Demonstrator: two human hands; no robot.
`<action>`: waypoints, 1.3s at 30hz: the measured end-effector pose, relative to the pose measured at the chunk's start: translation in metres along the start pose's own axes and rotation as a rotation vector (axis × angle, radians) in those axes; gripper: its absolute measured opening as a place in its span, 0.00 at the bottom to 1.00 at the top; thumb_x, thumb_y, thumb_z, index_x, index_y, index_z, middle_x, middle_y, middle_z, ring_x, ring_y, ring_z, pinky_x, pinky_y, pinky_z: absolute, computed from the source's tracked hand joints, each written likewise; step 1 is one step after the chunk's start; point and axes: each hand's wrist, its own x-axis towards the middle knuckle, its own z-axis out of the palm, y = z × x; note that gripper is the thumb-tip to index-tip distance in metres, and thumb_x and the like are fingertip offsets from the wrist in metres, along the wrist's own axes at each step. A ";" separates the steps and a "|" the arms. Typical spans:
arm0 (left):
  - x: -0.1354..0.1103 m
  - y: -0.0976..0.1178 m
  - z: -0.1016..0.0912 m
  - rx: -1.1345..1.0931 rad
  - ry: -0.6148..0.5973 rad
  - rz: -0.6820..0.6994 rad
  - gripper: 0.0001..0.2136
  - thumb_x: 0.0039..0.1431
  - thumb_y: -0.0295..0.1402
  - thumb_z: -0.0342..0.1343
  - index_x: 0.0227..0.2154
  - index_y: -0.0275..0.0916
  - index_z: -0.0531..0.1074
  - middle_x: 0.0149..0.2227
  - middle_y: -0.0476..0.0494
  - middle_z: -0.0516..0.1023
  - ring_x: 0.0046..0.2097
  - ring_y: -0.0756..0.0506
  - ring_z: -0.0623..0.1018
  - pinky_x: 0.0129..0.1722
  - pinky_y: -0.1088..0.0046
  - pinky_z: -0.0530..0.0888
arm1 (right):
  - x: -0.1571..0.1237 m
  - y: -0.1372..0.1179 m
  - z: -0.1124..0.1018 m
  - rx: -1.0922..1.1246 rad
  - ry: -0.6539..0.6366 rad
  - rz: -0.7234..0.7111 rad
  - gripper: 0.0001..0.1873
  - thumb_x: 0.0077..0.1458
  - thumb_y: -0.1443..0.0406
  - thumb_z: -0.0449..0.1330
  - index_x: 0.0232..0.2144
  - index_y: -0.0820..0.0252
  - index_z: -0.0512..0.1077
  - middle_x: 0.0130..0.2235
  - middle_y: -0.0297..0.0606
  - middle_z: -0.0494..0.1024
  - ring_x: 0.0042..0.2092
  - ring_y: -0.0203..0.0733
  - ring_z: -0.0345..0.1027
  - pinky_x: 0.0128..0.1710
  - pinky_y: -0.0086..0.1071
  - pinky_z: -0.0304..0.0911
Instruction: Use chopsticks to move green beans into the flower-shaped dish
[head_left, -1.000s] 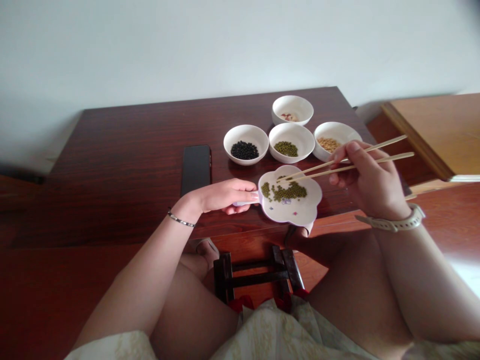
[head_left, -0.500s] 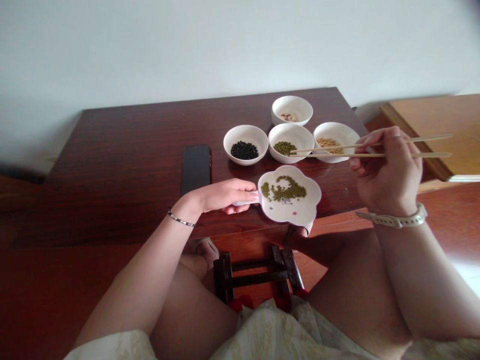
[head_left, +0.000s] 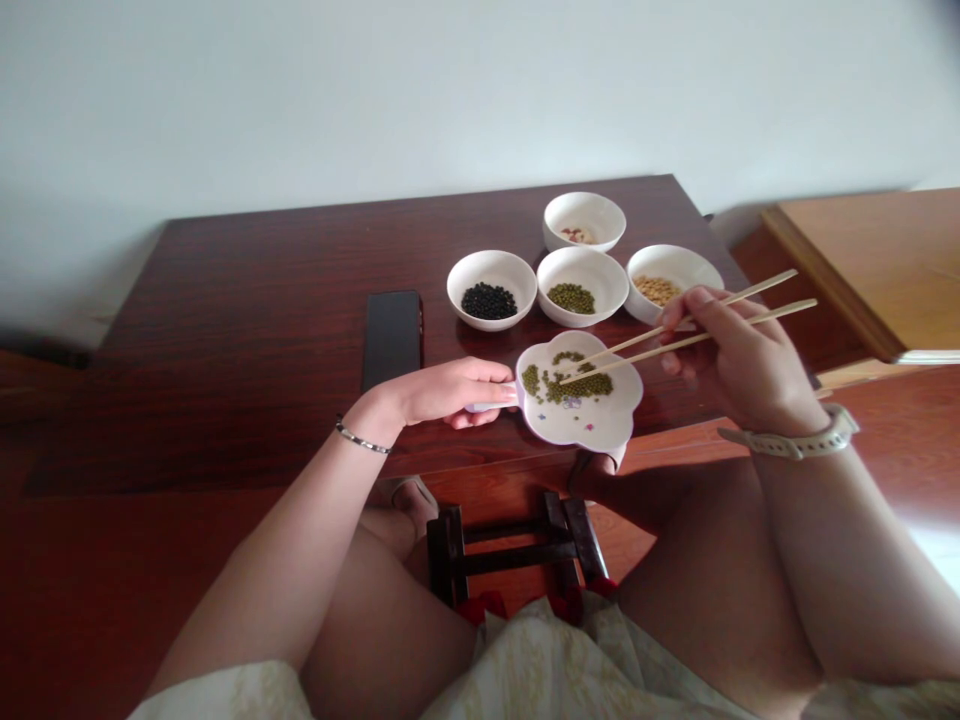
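Our right hand [head_left: 739,365] has its grip closed on two thin wooden chopsticks [head_left: 675,335], tips down among the small green beans [head_left: 574,382] on the white flower-shaped plate [head_left: 581,425] at the bench edge. We pinch one bean softly. Our left hand [head_left: 450,390] grips the plate's handle, keeping it from sliding.

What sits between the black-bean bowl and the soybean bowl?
The bowl of green beans, in the head view. It stands in the same row between the black-bean bowl and the soybean bowl, with small gaps either side.
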 end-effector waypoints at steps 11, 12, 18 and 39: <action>0.001 0.000 0.000 0.031 -0.002 0.001 0.18 0.88 0.44 0.65 0.40 0.41 0.71 0.34 0.53 0.73 0.31 0.51 0.66 0.32 0.75 0.64 | 0.001 0.003 -0.005 -0.032 -0.017 0.022 0.30 0.68 0.37 0.86 0.32 0.52 0.88 0.34 0.39 0.83 0.29 0.38 0.76 0.24 0.28 0.73; 0.001 0.000 0.000 0.030 -0.002 -0.001 0.17 0.88 0.44 0.64 0.40 0.41 0.71 0.34 0.53 0.73 0.31 0.51 0.66 0.32 0.74 0.64 | 0.001 0.003 -0.005 -0.028 -0.013 0.019 0.30 0.68 0.37 0.86 0.32 0.52 0.88 0.34 0.39 0.83 0.29 0.38 0.76 0.25 0.28 0.73; 0.001 -0.001 0.000 0.023 -0.012 0.007 0.17 0.88 0.44 0.65 0.40 0.42 0.71 0.34 0.54 0.72 0.31 0.51 0.65 0.32 0.74 0.64 | 0.000 0.005 -0.003 -0.029 -0.010 0.010 0.29 0.71 0.38 0.84 0.33 0.51 0.89 0.29 0.40 0.82 0.28 0.41 0.77 0.23 0.29 0.72; 0.002 -0.003 -0.001 0.023 -0.007 0.010 0.18 0.88 0.45 0.66 0.40 0.41 0.72 0.34 0.53 0.73 0.31 0.51 0.66 0.31 0.75 0.64 | 0.029 0.010 -0.009 0.326 0.412 -0.285 0.17 0.74 0.59 0.75 0.31 0.56 0.81 0.34 0.36 0.77 0.25 0.32 0.68 0.18 0.21 0.60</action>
